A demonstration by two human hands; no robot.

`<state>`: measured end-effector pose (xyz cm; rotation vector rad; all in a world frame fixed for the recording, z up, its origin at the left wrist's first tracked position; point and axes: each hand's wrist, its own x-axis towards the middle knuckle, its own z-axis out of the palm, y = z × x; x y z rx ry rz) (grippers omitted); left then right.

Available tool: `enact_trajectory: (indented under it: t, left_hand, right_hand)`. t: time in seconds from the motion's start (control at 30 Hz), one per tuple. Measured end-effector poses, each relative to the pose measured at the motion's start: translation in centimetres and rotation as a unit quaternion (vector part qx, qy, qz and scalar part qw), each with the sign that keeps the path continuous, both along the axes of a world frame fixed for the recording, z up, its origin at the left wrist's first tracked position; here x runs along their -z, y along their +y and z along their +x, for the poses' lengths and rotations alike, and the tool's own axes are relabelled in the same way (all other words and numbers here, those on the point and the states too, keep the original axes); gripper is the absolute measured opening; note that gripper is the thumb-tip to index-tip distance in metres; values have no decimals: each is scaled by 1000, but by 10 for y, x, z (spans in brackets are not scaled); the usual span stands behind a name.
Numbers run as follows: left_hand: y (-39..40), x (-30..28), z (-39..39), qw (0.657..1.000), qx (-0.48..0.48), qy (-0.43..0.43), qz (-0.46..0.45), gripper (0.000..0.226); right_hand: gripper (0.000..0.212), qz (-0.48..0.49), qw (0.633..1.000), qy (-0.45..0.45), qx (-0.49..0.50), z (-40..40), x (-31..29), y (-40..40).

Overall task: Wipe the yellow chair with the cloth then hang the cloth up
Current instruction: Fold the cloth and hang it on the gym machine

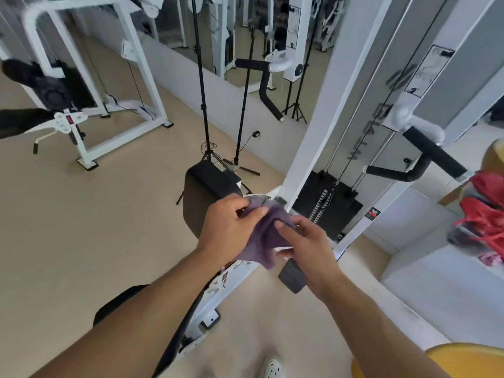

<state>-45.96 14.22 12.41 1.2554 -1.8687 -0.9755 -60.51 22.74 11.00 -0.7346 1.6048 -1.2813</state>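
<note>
In front of a white weight machine [313,132], a purple cloth [266,233] is held in the air between two bare hands. Its upper edge is pinched by the left hand [229,227], with the thumb laid across the top of the fabric and the fingers curled behind it. Its right side is gripped by the right hand [305,246], the thumb pressed onto the front of the cloth and the fingers tucked beneath. The cloth is bunched between the two hands, and a loose corner hangs below them. Both forearms are stretched forward from the bottom of the view.

The yellow chair [441,361] is seen only in part, at the lower right corner, well apart from the cloth and below the right forearm. Behind the hands a black padded seat [207,192] of the machine is found, and to its right a black weight stack [327,203] is set inside the white frame. A black foam handle [433,154] juts out at the right. Red fabric [482,214] is piled at the right edge. Two black tripod stands [207,126] are placed on the beige floor [81,227] before a mirrored wall. A white shoe [274,368] is visible at the bottom.
</note>
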Motion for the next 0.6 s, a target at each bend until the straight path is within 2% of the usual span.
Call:
enact_trajectory:
  t: [0.1,0.17,0.2,0.27,0.33,0.47,0.6]
  left_hand:
    - [-4,-7,-12,992,56,79,87,22]
    - [-7,-13,-17,975,70,144,156,33]
    - [-9,-16,-18,972,66,161,157,35]
    - [-14,-18,-16,978,31,169,116,31]
    - [-21,-16,-10,984,-26,164,69,23]
    - [-45,-10,8,984,-111,137,9,26]
    - [-84,-20,16,986,-130,96,-31,29]
  right_hand:
    - [23,-28,994,-92,-44,0,-14,-21]
    - [26,-40,996,-73,-38,-9,-17,-34]
    - [23,-44,998,-24,-36,-14,-18,-41]
    - [14,-51,995,73,-52,-23,-20,-55]
    - [10,-61,987,119,-86,-27,-28,-72]
    - [14,-70,983,94,-140,-21,-44,-126]
    - [28,-24,982,32,-184,0,-46,-200]
